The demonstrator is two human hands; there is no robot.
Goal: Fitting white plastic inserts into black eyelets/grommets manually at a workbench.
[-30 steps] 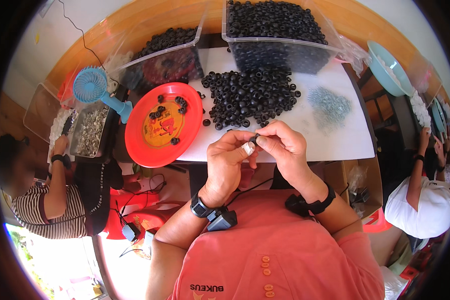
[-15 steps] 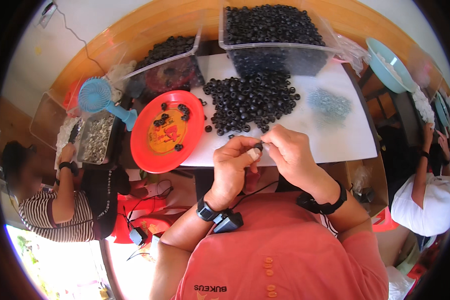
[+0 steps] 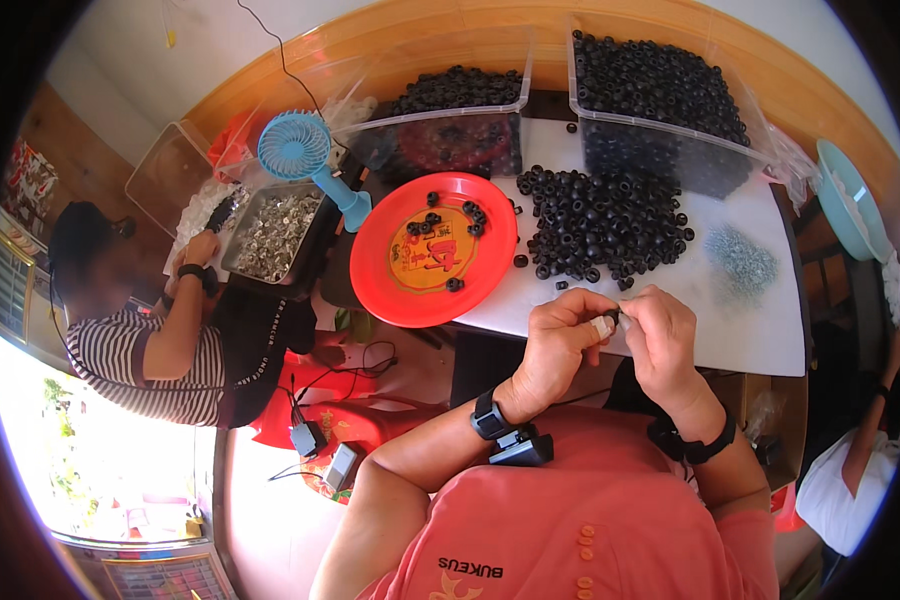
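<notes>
Just off the near edge of the white table (image 3: pixel 770 330), my two hands meet fingertip to fingertip. My left hand (image 3: pixel 560 345) is closed on a small black bead-like piece (image 3: pixel 612 313), mostly covered by the fingers; one finger wears a pale wrap. The fingers of my right hand (image 3: pixel 662 345) pinch against the same piece, and what they hold is too small to make out. Beyond the hands lies a heap of round black pieces with holes (image 3: pixel 605 225). To its right are many tiny bluish, wire-like bits (image 3: pixel 740 260). A red plate (image 3: pixel 375 275) on the left carries several clustered black pieces.
Two clear bins of black pieces, the left one (image 3: pixel 515 105) and right one (image 3: pixel 660 125), stand behind. A blue fan (image 3: pixel 295 147) is beside a tray of metal parts (image 3: pixel 270 235). A person (image 3: pixel 160 340) works at left, another (image 3: pixel 860 470) at right. A blue basin (image 3: pixel 850 205) stands far right.
The view has swung left, so the table and hands appear farther right in the picture. Both hands stay together around the small black piece.
</notes>
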